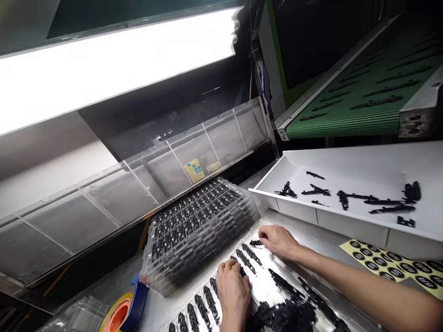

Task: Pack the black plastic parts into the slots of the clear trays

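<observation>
A clear plastic tray (265,279) lies in front of me, with a row of slim black plastic parts (202,310) set side by side along its far edge. My right hand (279,241) is at the row's right end, fingertips pinched on a small black plastic part (255,243). Lower and to the left, my left hand (232,291) curls over the row. A dark part (242,273) shows between its thumb and fingers; the rest is hidden under the hand. A heap of loose black parts (285,316) lies between my forearms.
A stack of filled clear trays (204,244) stands beyond the row. At right is a white bin (301,212) with scattered black parts, below a green conveyor belt (346,122). Round stickers (391,265) lie nearer me; tape rolls (119,313) sit lower left.
</observation>
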`<move>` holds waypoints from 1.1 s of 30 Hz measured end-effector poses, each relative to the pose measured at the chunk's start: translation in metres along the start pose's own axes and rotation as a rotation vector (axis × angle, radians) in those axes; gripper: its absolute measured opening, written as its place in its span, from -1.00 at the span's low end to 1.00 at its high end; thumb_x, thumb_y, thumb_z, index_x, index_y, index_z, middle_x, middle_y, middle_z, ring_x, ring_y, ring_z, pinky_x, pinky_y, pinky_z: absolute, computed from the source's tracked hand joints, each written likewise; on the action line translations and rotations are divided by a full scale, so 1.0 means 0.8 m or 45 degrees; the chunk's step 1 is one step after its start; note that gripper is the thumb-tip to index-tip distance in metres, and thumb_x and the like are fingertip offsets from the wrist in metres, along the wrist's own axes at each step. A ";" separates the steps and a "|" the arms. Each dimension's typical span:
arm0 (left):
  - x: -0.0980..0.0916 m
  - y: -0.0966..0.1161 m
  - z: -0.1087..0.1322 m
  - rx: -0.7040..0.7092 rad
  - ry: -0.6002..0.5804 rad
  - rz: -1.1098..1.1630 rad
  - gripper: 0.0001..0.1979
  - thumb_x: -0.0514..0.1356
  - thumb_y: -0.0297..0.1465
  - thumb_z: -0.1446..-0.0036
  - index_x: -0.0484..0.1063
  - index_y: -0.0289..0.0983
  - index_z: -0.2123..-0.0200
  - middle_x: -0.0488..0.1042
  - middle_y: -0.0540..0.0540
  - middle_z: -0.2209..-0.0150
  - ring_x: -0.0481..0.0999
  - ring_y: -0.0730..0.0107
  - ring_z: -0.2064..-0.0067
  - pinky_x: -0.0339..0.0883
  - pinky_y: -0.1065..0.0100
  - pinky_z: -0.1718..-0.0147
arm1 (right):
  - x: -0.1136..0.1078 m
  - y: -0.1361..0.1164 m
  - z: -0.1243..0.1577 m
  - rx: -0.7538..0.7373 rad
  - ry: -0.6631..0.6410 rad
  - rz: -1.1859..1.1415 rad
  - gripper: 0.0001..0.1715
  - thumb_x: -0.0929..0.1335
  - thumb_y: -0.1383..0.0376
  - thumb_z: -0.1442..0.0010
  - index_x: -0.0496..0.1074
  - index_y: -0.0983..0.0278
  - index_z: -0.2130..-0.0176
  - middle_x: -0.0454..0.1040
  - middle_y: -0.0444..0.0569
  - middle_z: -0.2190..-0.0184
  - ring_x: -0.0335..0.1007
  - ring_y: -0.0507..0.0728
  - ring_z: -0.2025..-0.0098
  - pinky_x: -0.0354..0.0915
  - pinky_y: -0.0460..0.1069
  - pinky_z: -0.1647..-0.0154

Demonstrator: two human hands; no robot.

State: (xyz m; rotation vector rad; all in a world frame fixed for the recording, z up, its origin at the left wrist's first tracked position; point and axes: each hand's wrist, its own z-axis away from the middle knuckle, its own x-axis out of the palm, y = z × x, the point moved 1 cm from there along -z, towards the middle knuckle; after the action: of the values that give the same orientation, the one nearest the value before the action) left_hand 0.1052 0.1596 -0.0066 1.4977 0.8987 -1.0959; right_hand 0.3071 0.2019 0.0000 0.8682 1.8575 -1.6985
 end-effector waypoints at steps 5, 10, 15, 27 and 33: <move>0.000 -0.002 0.004 0.019 0.005 0.005 -0.68 0.09 -0.43 -0.07 0.52 -0.20 0.12 0.44 -0.08 -0.05 0.28 0.11 -0.08 0.13 0.18 -0.07 | 0.002 -0.010 -0.005 0.049 -0.127 0.144 -0.79 0.32 0.47 -0.03 0.54 0.25 0.42 0.56 -0.06 0.42 0.46 0.09 0.37 0.21 -0.09 0.43; -0.007 0.006 0.008 0.070 0.015 0.069 -0.68 0.09 -0.44 -0.09 0.52 -0.22 0.11 0.44 -0.10 -0.05 0.27 0.09 -0.08 0.12 0.16 -0.07 | 0.013 -0.016 -0.008 -0.042 -0.197 0.293 -0.82 0.32 0.39 -0.10 0.54 0.26 0.42 0.54 -0.01 0.43 0.46 0.14 0.34 0.26 -0.03 0.33; -0.019 0.035 0.025 0.242 -0.068 0.152 -0.71 0.05 -0.44 -0.16 0.53 -0.12 0.16 0.50 0.02 0.07 0.33 0.27 0.03 0.21 0.31 0.05 | 0.014 -0.014 0.001 -0.178 -0.189 0.347 -0.71 0.26 0.23 -0.24 0.53 0.28 0.32 0.51 0.11 0.24 0.42 0.25 0.17 0.24 0.09 0.15; -0.015 0.060 0.062 0.349 -0.325 0.152 -0.76 0.07 -0.35 -0.18 0.50 -0.17 0.46 0.55 0.00 0.30 0.37 0.29 0.19 0.18 0.27 0.15 | -0.032 -0.002 0.085 -0.127 -0.580 0.056 -0.85 0.38 0.27 0.06 0.54 0.27 0.44 0.52 -0.06 0.50 0.37 0.11 0.46 0.09 -0.08 0.54; -0.023 0.070 0.007 0.261 -0.093 0.066 -0.67 -0.05 -0.40 -0.23 0.52 -0.20 0.30 0.52 -0.07 0.13 0.37 0.26 0.11 0.18 0.27 0.13 | -0.057 0.002 0.086 -0.139 -0.401 -0.164 -0.80 0.33 0.23 -0.07 0.51 0.27 0.38 0.54 -0.09 0.38 0.39 0.07 0.35 0.19 -0.09 0.38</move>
State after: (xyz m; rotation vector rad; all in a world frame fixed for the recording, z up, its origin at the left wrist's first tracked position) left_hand 0.1511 0.1438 0.0273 1.6276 0.7097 -1.2254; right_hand 0.3347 0.1279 0.0235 0.4169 1.7998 -1.6795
